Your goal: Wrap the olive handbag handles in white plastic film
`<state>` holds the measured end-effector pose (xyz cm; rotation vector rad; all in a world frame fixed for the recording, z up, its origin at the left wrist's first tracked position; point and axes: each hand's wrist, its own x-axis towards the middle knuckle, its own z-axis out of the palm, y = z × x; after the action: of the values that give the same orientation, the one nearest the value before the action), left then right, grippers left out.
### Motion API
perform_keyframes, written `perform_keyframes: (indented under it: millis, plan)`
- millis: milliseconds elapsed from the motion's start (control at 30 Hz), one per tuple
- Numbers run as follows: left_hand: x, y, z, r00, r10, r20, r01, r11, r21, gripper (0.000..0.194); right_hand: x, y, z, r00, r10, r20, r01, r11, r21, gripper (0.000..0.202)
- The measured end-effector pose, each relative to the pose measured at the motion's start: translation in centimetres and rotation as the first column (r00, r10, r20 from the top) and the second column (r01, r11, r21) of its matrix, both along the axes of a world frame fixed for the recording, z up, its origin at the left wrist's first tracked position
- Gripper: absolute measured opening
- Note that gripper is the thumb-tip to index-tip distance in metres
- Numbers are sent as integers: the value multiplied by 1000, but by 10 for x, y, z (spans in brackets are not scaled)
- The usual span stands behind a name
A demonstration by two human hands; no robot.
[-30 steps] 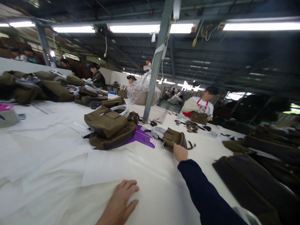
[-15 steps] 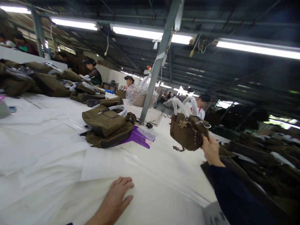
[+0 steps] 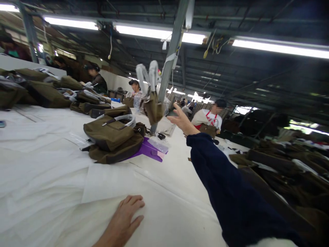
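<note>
In the head view a small olive-brown handbag (image 3: 153,109), its two handles wrapped in white, is in mid-air above the far part of the table and slightly blurred. To its right my right hand (image 3: 183,120) is stretched out with fingers spread, apart from the bag and holding nothing. My left hand (image 3: 125,218) lies on the white-covered table (image 3: 164,199), fingers loosely extended, nothing in it. Beyond the left hand, larger olive handbags (image 3: 113,135) with dark trim rest in a small stack on a purple sheet (image 3: 151,150).
More olive bags (image 3: 48,92) are heaped at the left. A dark heap of bags (image 3: 282,171) fills the right side. A slanted metal post (image 3: 171,61) rises behind the stack. A person in a white top (image 3: 212,118) is across the table, with other people farther back.
My right hand has swung left and let go of the small handbag, which has flown left toward the post. My left hand has stayed on the table. The view has shifted slightly.
</note>
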<state>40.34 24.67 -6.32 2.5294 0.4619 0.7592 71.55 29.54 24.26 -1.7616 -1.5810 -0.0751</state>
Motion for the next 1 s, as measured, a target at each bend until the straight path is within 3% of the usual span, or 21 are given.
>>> perform_keyframes:
  millis: [67,167,300,367,467,633,700,800,900,1000]
  plan:
    - [0,0,3,1000,-7,-5,7,1000,-16,28,3,-3,-31,985,-128,116,152,961,-233,48]
    - [0,-1,8,1000,-14,-13,13,999,-46,28,13,-43,-99,944,-234,232,314,850,-423,34]
    - [0,-2,7,1000,-2,6,2,998,-55,28,28,-111,-183,849,-370,378,529,580,-620,28]
    - [0,-2,4,1000,0,11,1,999,-45,29,35,-133,-205,803,-410,433,593,474,-651,26]
    - [1,-1,-1,1000,1,10,-1,1000,-24,28,42,-150,-219,756,-439,485,650,426,-629,24]
    - [1,-1,1,1000,-2,20,3,999,-42,28,48,-165,-216,721,-517,462,691,476,-544,15]
    - [1,-3,6,1000,-1,11,2,998,-62,28,47,-160,-206,757,-524,390,651,557,-516,14]
    - [-1,-5,14,1000,-10,-12,9,996,-90,28,31,-125,-181,864,-454,219,502,740,-448,24]
    - [-2,-6,19,1000,-8,-13,7,995,-100,28,-19,-74,-156,962,-266,52,269,911,-312,31]
    - [-2,-7,20,1000,-8,-3,8,996,-87,27,-94,-39,-153,999,-9,-47,-1,978,-211,26]
